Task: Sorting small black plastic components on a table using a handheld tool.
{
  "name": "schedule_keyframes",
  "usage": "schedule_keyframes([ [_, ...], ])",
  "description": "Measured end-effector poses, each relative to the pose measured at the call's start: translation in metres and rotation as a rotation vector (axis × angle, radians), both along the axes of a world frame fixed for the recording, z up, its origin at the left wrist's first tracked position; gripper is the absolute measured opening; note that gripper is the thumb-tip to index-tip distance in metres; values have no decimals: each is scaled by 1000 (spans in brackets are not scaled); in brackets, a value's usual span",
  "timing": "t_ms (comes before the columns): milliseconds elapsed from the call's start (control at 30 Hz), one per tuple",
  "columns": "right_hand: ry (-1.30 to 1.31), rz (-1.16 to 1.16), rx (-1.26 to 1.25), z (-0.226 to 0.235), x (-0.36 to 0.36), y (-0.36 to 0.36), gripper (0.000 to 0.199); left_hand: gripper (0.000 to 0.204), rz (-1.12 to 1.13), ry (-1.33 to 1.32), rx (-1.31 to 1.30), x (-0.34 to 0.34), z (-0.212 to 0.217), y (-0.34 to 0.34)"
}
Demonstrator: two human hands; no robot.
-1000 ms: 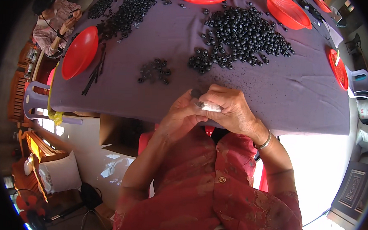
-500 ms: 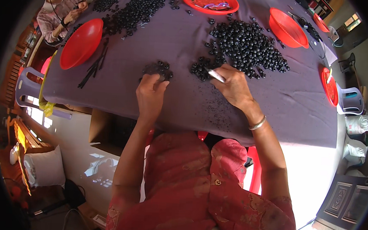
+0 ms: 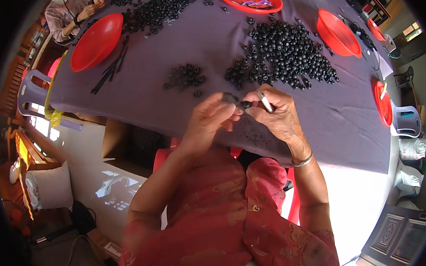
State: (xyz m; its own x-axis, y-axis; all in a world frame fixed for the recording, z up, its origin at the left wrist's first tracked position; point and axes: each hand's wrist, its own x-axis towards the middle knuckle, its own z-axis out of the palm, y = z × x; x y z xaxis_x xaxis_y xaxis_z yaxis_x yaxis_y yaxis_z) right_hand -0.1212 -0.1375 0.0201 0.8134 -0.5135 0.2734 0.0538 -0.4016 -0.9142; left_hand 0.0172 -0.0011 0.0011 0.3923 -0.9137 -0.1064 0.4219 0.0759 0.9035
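Observation:
My left hand (image 3: 210, 117) is closed over the near part of the table, its fingertips pinching a small dark piece (image 3: 229, 98), partly blurred. Right beside it, my right hand (image 3: 279, 116) grips a slim white-handled tool (image 3: 265, 102) with a thin tip pointing up and away. A small round black part with a hole (image 3: 246, 104) sits between the two hands at my right fingertips; which hand bears it I cannot tell. Beyond my right hand spreads a big heap of small round black parts (image 3: 289, 52). A smaller cluster of black parts (image 3: 187, 76) lies beyond my left hand.
A dark cloth covers the table (image 3: 143, 93). Red basins (image 3: 96, 42) (image 3: 338, 33) stand left and right, and a red tray (image 3: 251, 1) holds glasses at the back. Black strips (image 3: 111, 67) lie left. Another person (image 3: 72, 10) sits at the far left. Black crumbs lie near the front edge.
My left hand has left the small cluster and come right, up to my right hand. My right hand has drawn back from the heap with the white-handled tool, and a black part shows between them.

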Motion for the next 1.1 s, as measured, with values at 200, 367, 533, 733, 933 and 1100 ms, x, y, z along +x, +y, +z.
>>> schedule_keyframes([
  [200, -79, 11, 106, -1, -9, 19, 20, 14, -141, 88, -82, -9, -3, 1],
  [367, -120, 2, -6, -1, -11, 26, 19, 11, -212, 307, -129, -12, -8, 2],
  [533, -126, 46, -2, 2, -16, 30, 16, 10, -304, 464, -164, -15, -5, 2],
  [733, -176, 168, 315, 6, -16, 31, 7, 17, -393, 413, -167, -7, -7, 5],
  [933, -140, -63, 93, 7, -18, 24, 20, 15, -359, 488, -198, -11, 0, 5],
  [1100, -70, -38, -243, 17, -27, 22, 33, 14, -276, 449, -240, -6, -1, 6],
])
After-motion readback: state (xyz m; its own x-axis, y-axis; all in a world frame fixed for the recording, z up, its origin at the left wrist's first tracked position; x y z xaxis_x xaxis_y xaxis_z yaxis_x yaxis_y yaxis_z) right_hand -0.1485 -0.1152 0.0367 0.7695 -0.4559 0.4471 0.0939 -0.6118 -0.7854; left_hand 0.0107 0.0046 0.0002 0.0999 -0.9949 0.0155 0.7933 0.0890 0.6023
